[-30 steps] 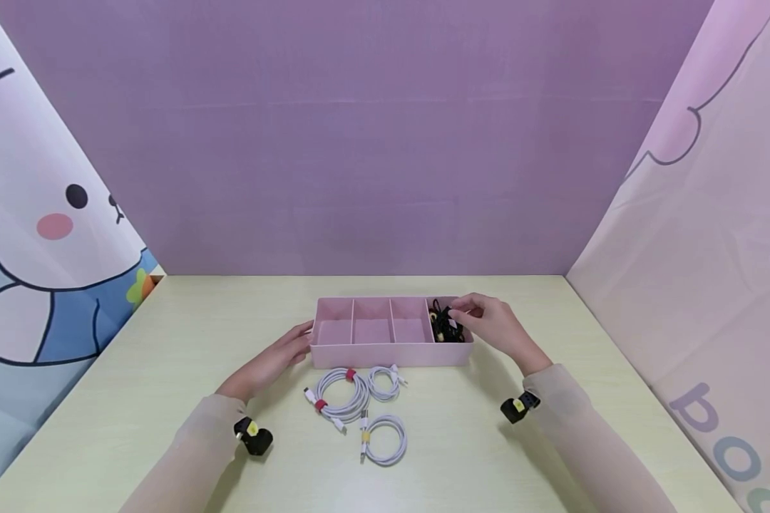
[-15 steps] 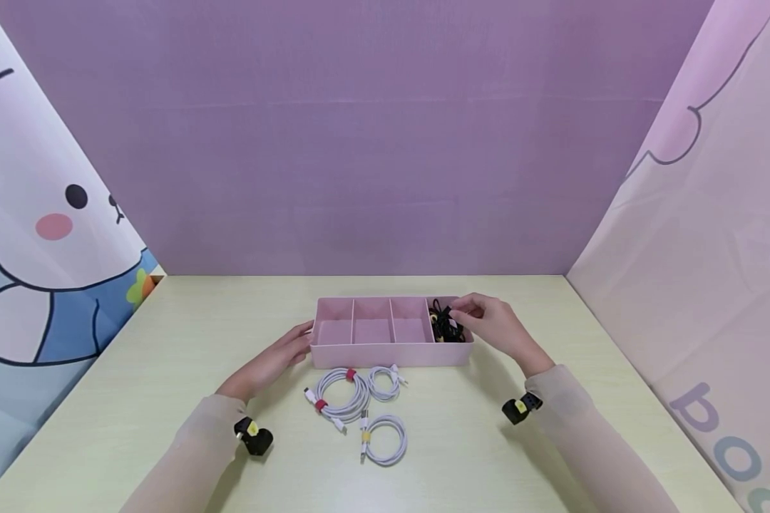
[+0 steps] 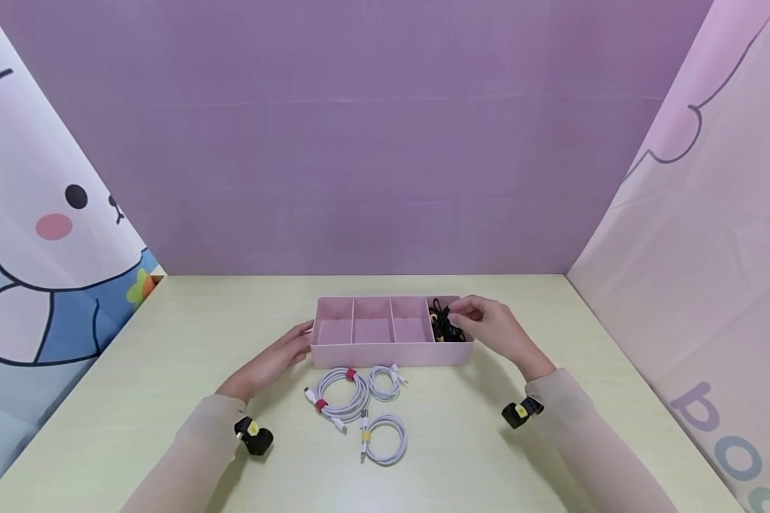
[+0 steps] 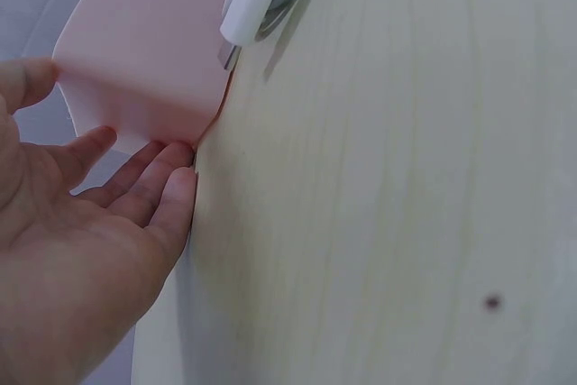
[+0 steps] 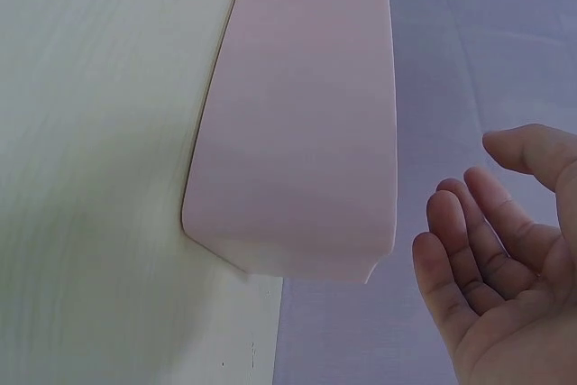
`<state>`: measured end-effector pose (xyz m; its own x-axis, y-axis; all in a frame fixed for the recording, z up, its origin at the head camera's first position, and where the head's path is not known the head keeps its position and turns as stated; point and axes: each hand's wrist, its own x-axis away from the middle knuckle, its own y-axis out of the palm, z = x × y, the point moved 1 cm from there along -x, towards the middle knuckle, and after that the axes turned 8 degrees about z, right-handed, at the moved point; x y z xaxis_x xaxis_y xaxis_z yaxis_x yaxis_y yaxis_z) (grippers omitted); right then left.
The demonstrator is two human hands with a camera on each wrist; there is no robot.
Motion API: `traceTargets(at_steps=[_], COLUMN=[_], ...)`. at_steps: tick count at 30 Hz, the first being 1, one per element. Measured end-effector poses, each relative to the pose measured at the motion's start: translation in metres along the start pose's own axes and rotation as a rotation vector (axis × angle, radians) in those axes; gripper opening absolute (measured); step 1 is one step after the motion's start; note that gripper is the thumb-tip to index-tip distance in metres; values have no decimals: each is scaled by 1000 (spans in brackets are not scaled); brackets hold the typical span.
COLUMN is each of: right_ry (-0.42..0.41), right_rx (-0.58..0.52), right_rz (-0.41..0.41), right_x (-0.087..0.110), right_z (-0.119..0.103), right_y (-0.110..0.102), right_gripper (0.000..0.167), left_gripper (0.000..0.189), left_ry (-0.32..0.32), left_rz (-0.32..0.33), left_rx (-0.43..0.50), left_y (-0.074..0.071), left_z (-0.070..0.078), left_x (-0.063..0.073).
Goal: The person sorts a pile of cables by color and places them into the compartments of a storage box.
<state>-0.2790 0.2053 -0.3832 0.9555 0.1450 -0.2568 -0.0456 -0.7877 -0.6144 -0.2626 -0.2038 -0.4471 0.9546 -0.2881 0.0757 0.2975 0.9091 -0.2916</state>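
Observation:
A pink organizer box (image 3: 391, 354) with a row of compartments stands on the table. Black cables (image 3: 445, 328) lie bunched in its rightmost compartment. My left hand (image 3: 281, 358) touches the box's left end with extended fingers; the left wrist view shows the thumb (image 4: 32, 83) near its upper edge. Over the rightmost compartment hovers my right hand (image 3: 490, 326), fingers loosely bent. In the right wrist view nothing shows between its thumb and fingers (image 5: 491, 241). Three coiled white cables lie before the box: a large one with red ties (image 3: 346, 406), a small one (image 3: 385, 383) and one with a yellow tie (image 3: 386, 442).
The pale wooden table (image 3: 231, 306) ends at a purple backdrop (image 3: 372, 157). Printed cloths hang at the sides, the left one (image 3: 38, 235) with a cartoon animal and the right one (image 3: 699, 271) with letters. A small black camera sits on each wrist.
My right hand has shifted very slightly right at the black cables, and a pale spot beside its fingertips no longer shows. My left hand and the white cables stay put.

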Motion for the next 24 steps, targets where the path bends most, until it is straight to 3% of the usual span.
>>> traceTargets(at_steps=[12,24], right_ry=[-52,-89], right_rx=[-18,-58], right_rz=[-11,-55], right_x=[9,16], right_z=[-2,-10], right_y=[4,14], right_gripper=[27,22], left_gripper=[60,59], left_ry=[-26,-12], left_rz=[20,14], left_rx=[-8,-6], left_y=[-1,0], left_z=[-1,2], left_x=[-1,1])
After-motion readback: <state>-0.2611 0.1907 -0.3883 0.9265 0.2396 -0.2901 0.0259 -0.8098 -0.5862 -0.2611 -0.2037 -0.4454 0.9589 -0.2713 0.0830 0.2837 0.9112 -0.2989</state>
